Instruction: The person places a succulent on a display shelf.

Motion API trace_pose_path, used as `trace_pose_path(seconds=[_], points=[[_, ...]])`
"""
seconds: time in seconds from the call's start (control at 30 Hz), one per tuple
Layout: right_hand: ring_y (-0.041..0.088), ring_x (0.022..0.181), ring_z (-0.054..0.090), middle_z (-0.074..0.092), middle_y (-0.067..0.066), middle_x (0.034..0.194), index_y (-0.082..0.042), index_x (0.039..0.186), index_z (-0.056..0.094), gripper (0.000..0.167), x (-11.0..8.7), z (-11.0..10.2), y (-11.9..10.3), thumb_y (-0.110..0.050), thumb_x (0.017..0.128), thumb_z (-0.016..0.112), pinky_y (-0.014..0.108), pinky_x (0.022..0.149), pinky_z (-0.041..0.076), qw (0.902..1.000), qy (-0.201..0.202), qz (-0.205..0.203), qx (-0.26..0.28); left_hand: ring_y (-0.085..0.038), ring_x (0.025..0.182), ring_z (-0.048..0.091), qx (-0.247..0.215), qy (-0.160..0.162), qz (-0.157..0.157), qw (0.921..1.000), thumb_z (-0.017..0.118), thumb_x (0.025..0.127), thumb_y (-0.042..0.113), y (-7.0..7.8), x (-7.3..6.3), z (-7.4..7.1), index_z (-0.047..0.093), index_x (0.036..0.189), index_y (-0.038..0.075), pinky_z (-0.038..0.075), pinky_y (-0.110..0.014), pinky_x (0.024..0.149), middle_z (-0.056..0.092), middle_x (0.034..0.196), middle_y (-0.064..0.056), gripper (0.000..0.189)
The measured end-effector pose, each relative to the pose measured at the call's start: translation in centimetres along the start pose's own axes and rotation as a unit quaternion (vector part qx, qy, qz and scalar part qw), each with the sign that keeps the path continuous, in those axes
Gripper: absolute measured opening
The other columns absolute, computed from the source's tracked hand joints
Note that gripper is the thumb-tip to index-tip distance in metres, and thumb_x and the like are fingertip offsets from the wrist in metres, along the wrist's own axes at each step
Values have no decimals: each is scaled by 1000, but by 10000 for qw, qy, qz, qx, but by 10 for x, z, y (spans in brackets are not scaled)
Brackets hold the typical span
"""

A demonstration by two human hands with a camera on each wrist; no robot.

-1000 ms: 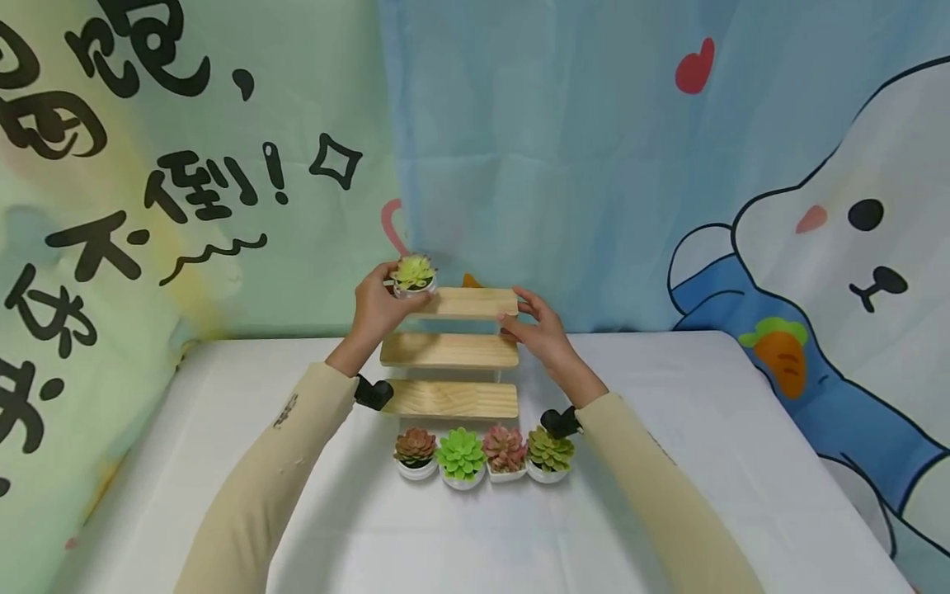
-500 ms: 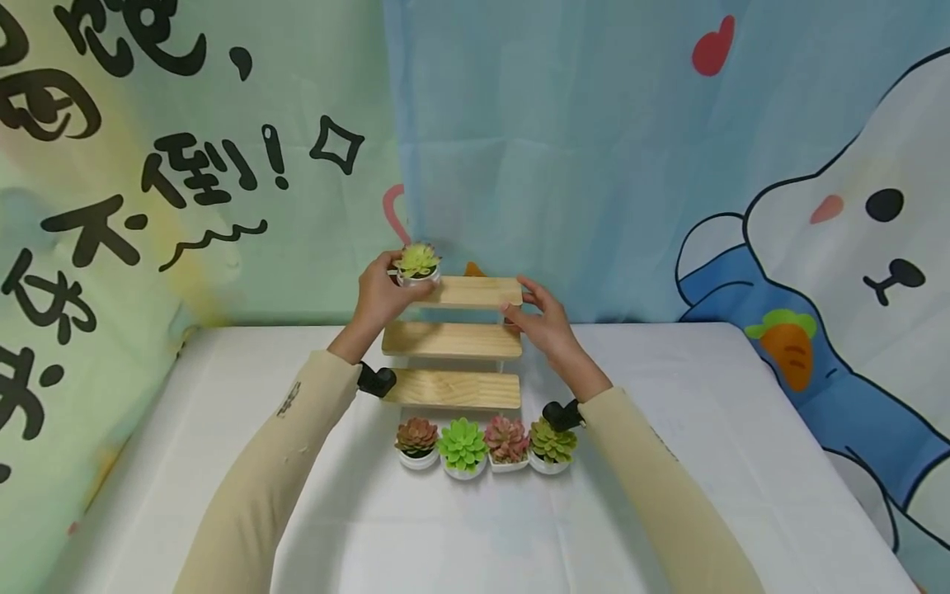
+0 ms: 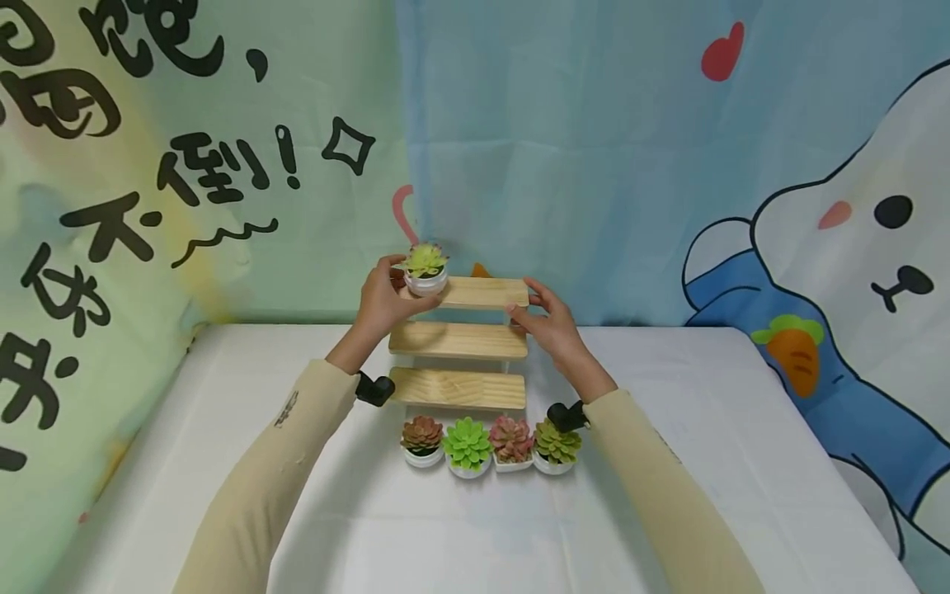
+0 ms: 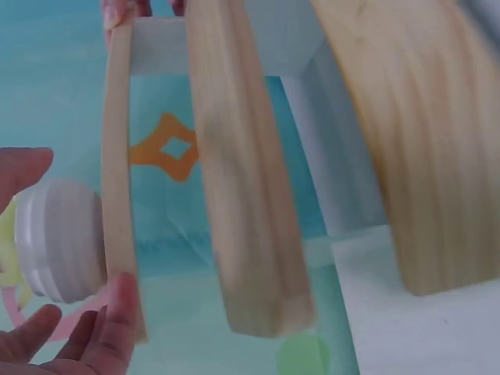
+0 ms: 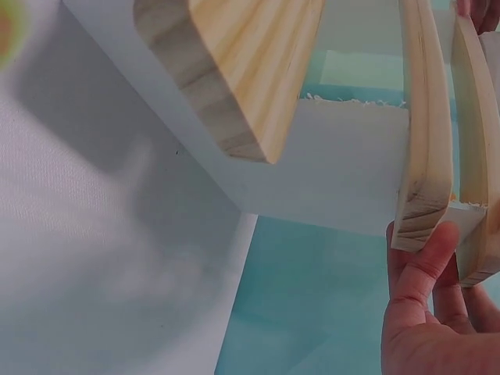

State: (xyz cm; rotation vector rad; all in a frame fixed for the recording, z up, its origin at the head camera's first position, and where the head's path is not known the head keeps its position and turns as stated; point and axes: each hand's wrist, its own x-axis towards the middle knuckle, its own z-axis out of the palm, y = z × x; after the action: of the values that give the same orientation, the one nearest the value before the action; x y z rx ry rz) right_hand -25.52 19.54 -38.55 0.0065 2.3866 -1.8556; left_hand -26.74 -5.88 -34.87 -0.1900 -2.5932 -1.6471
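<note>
A three-tier wooden display stand [image 3: 458, 341] with white side panels stands on the white-covered table. On the left end of its top board [image 3: 486, 293] sits a yellow-green succulent in a white pot [image 3: 426, 272]. My left hand [image 3: 382, 297] is spread around this pot. In the left wrist view the pot's base [image 4: 61, 241] meets the board, one digit stands off the pot, and a fingertip [image 4: 121, 301] touches the board's end. My right hand [image 3: 549, 324] grips the stand's upper right end, its fingers [image 5: 426, 266] at the ends of the boards.
Several potted succulents stand in a row before the stand: brown-red [image 3: 422, 440], bright green [image 3: 467, 445], pink [image 3: 512, 441] and olive green [image 3: 557, 445]. A printed cloth backdrop [image 3: 564, 165] hangs behind the table [image 3: 475, 536].
The left hand's fingers have loosened from the pot, and more of its white side shows. The right hand stays at the stand's end. The head view has shifted slightly.
</note>
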Motion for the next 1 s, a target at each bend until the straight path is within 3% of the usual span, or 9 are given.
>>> trace_pose_path(seconds=[0.27, 0.5, 0.63, 1.0], points=[[38, 115, 57, 34, 22, 142, -18, 157, 20, 70, 0, 0, 3, -23, 99, 59, 36, 100, 47, 9999, -45, 9, 101, -39, 120, 48, -311, 67, 153, 9994, 79, 81, 14, -8, -24, -3, 36, 144, -1, 47, -47, 96, 44, 133, -25, 78], [10, 89, 63, 41, 10, 120, -18, 157, 20, 70, 1, -1, 2, -25, 99, 59, 38, 101, 46, 9999, -73, -117, 25, -41, 122, 48, -812, 173, 488, 9954, 79, 81, 11, -10, -55, -3, 40, 141, -1, 46, -49, 98, 46, 133, -24, 73], [4, 83, 60, 43, 8, 117, -19, 157, 20, 70, 1, -1, 1, -25, 99, 59, 38, 101, 46, 9999, -65, -88, -9, -39, 122, 49, -626, 241, 707, 9952, 80, 80, 10, -14, -72, -1, 43, 140, 0, 46, -51, 96, 49, 132, -22, 71], [7, 89, 63, 43, 7, 113, -21, 157, 20, 70, -1, 0, -1, -25, 99, 59, 39, 103, 45, 9999, -100, -92, -17, -36, 123, 49, -166, 334, 1036, 9939, 81, 79, 12, -26, -118, 2, 48, 136, 2, 44, -55, 90, 53, 134, -17, 67]])
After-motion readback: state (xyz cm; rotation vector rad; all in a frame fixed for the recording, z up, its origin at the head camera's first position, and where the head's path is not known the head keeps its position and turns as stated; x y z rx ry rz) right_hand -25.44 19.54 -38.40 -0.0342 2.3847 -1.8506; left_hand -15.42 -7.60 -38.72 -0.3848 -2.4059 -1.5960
